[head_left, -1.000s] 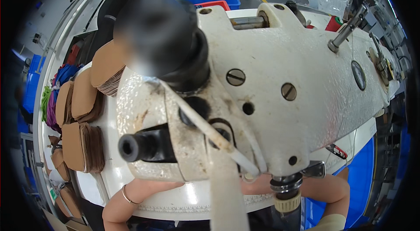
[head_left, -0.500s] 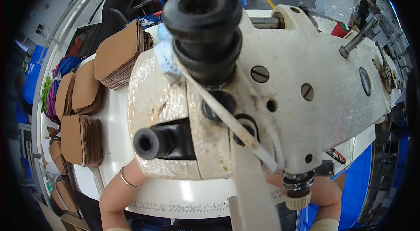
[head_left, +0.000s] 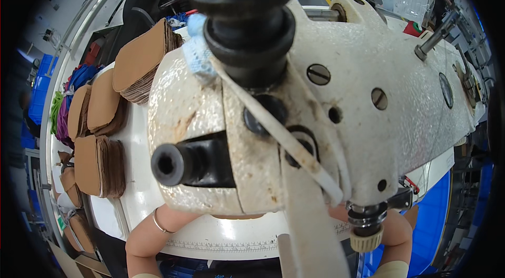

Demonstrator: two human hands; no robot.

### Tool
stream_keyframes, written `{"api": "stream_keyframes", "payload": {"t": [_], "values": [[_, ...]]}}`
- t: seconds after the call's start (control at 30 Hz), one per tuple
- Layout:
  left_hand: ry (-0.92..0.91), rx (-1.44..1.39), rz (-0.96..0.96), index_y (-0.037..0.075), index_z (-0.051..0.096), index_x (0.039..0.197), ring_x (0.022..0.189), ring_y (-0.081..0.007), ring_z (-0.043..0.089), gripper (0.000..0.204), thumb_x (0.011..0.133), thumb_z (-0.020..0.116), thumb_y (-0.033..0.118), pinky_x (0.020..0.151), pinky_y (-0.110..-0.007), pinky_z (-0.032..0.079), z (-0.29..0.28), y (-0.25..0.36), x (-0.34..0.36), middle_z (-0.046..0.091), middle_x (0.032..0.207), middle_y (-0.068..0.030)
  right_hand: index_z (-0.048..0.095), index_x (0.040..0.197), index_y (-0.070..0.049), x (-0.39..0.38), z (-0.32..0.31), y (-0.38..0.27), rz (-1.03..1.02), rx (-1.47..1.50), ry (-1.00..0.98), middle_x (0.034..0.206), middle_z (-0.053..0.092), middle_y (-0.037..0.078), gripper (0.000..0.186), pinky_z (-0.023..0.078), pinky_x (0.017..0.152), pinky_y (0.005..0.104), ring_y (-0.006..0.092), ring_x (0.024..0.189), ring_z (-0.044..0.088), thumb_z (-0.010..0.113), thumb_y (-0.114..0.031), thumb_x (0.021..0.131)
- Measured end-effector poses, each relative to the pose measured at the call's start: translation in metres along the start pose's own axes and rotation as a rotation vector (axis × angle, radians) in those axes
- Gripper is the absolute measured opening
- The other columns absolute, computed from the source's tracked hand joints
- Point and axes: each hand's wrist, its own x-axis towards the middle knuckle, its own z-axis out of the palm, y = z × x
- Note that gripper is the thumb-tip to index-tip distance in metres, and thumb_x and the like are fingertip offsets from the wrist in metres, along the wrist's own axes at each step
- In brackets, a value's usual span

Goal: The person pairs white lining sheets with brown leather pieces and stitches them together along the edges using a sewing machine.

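Observation:
A worn cream sewing machine head [head_left: 342,120] fills most of the view, very close to the camera. A black knob [head_left: 247,9] tops it, and a white strap [head_left: 284,138] runs down its face. My left forearm [head_left: 150,233], with a thin bracelet at the wrist, reaches under the machine from the lower left. At the lower right my right forearm [head_left: 397,233] goes in beneath the needle end. The machine hides both hands, so what they hold cannot be seen.
Stacks of tan flat pieces [head_left: 142,59] [head_left: 97,165] lie along the left of the white table [head_left: 137,194]. More small stacks sit near the left edge [head_left: 68,178]. Coloured cloth [head_left: 66,104] and blue bins [head_left: 37,99] are further left. A metal post [head_left: 436,36] rises at the right.
The view has drawn closer to the machine, which now looms larger; the knob has shifted right and up. Both forearms stay under the machine.

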Motion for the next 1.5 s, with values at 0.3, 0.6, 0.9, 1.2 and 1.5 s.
{"api": "stream_keyframes", "payload": {"t": [0.3,0.6,0.9,1.2,1.5], "values": [[-0.244,0.562,0.166,0.000,0.066,0.105,0.096,-0.0342,0.062,0.027,0.079,0.069,0.005,0.082,-0.042,0.050,-0.001,0.006,-0.047,0.065,0.107,-0.0199,0.056,0.062,-0.009,0.013,-0.062,-0.013,-0.103,0.000,-0.106,0.068,0.054,0.005,0.010,0.046,0.050,0.0299,0.0194,0.062,0.057,0.063,-0.014,0.066],[-0.056,-0.100,-0.615,0.004,0.068,0.105,0.110,-0.0330,0.059,0.037,0.071,0.064,-0.007,0.093,-0.039,0.048,-0.046,0.006,-0.077,0.062,0.118,-0.0169,0.062,0.081,-0.006,0.018,-0.067,-0.026,0.084,0.239,-0.349,0.084,0.061,0.008,0.014,0.051,0.060,0.0280,0.0202,0.076,0.062,0.068,-0.014,0.071],[-0.035,-0.070,-0.416,0.004,0.068,0.111,0.108,-0.0283,0.057,0.036,0.077,0.070,-0.007,0.090,-0.036,0.050,-0.052,0.005,-0.054,0.062,0.116,-0.0100,0.058,0.117,0.002,0.046,-0.078,-0.019,0.148,0.432,-0.495,0.096,0.050,0.006,0.045,0.041,0.075,0.0350,0.0199,0.081,0.049,0.058,-0.017,0.076],[-0.187,0.206,-0.136,0.004,0.065,0.102,0.080,-0.0254,0.065,0.035,0.074,0.080,0.018,0.070,-0.036,0.054,0.005,0.042,-0.047,0.067,0.098,-0.0099,0.066,0.081,-0.002,0.024,-0.072,-0.025,-0.074,0.237,-0.354,0.065,0.040,-0.001,0.018,0.038,0.048,0.0246,0.0125,0.054,0.045,0.065,-0.012,0.065],[-0.260,-0.278,-0.350,0.004,0.066,0.110,0.072,-0.0284,0.066,0.042,0.069,0.071,0.003,0.061,-0.033,0.054,0.013,0.014,-0.077,0.068,0.097,-0.0134,0.066,0.095,0.004,0.023,-0.074,-0.022,-0.121,0.257,-0.221,0.071,0.050,0.001,0.029,0.036,0.050,0.0265,0.0122,0.057,0.049,0.066,-0.011,0.070]]}}
